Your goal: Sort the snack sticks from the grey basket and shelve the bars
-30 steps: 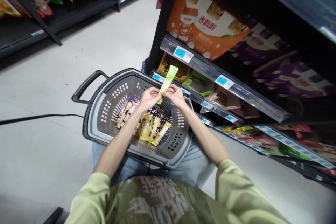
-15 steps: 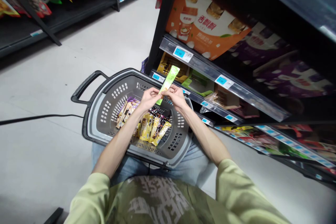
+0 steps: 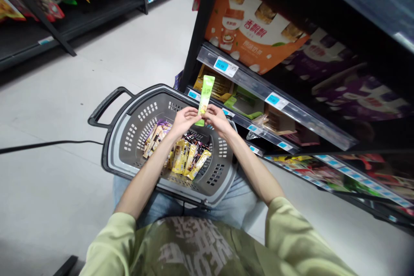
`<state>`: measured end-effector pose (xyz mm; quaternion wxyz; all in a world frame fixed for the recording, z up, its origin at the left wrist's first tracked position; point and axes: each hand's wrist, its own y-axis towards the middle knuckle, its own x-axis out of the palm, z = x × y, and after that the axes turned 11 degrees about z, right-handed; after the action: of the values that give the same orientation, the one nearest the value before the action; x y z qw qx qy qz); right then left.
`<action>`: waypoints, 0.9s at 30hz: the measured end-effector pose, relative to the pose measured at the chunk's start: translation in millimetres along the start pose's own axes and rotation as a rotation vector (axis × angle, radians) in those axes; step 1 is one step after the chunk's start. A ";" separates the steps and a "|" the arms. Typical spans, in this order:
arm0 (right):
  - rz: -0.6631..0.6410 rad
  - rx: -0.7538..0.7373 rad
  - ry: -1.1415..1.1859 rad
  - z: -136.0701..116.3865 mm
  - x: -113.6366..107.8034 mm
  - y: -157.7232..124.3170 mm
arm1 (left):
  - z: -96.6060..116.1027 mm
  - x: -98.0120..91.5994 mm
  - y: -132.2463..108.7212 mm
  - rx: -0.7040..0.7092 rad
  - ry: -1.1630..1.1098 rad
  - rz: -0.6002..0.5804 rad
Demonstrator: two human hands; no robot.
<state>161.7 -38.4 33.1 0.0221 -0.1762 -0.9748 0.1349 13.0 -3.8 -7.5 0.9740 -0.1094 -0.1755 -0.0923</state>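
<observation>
Basket (image 3: 113, 155) as landmark, head view. Green sachet (image 3: 207, 88) over basket's far rim, right of its middle; lower end pinched between fingertips of left hand (image 3: 183, 121) and right hand (image 3: 217, 119), presumably to leave its print uncovered. Yellow packets (image 3: 181, 157) lie bunched inside basket. Jeans-clad legs (image 3: 247, 200) beneath basket, probably propping it, freeing both hands.

Near the centre of the frame, the green sachet (image 3: 206, 94) is now standing more upright, where a moment ago it was leaning further toward the upper right. Its top end is pointing higher and further left than before, while its lower end is sitting slightly further right. The thumbs of the left hand (image 3: 185, 121) and right hand (image 3: 217, 120) are meeting a little further right.
</observation>
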 end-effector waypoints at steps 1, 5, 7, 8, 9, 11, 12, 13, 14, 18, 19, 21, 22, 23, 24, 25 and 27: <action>0.004 -0.004 -0.017 0.0 -0.1 0.1 | 0.4 -0.1 0.1 0.001 -0.005 0.012; 0.041 -0.024 -0.101 -0.7 1.2 -0.2 | 0.7 -1.3 1.0 0.001 -0.002 0.035; 0.047 -0.030 -0.110 -0.6 2.2 0.2 | -0.2 -2.0 1.6 0.001 0.000 0.046; 0.047 -0.036 -0.106 -0.3 2.6 0.6 | -0.8 -2.3 1.8 0.000 0.000 0.052; 0.047 -0.043 -0.101 0.1 2.9 1.2 | -1.4 -2.5 2.0 0.000 0.001 0.058; 0.049 -0.063 -0.091 1.5 3.3 2.7 | -2.2 -2.9 2.1 0.001 0.004 0.063; 0.050 -0.072 -0.086 2.3 3.4 3.4 | -2.4 -3.0 2.1 0.003 0.004 0.062; 0.050 -0.079 -0.082 3.0 3.6 4.0 | -2.4 -3.1 2.0 0.007 0.002 0.059; 0.049 -0.087 -0.078 3.7 3.7 4.4 | -2.2 -3.2 1.8 0.010 -0.002 0.055; 0.052 -0.106 -0.070 5.3 4.7 5.1 | -0.7 -3.3 0.9 0.019 -0.022 0.047; 0.053 -0.109 -0.068 5.3 5.0 5.0 | -0.2 -3.2 0.7 0.021 -0.024 0.048; 0.054 -0.116 -0.058 5.2 5.6 4.7 | 0.6 -3.0 0.2 0.030 -0.019 0.056; 0.054 -0.118 -0.052 5.0 6.0 4.5 | 0.9 -2.9 0.1 0.037 -0.012 0.059; 0.053 -0.117 -0.046 4.9 6.3 4.2 | 1.0 -2.8 0.1 0.046 -0.003 0.062; 0.052 -0.115 -0.039 4.7 6.7 4.0 | 1.1 -2.7 0.1 0.055 0.008 0.065; 0.052 -0.113 -0.032 4.6 7.1 3.9 | 0.9 -2.6 0.1 0.065 0.020 0.066; 0.049 -0.106 -0.020 4.3 7.8 3.6 | 0.3 -2.7 0.5 0.084 0.039 0.068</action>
<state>155.2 -33.5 28.0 -0.0002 -0.1997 -0.9761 0.0853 10.5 -2.9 -8.3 0.9836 -0.0723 -0.1562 -0.0540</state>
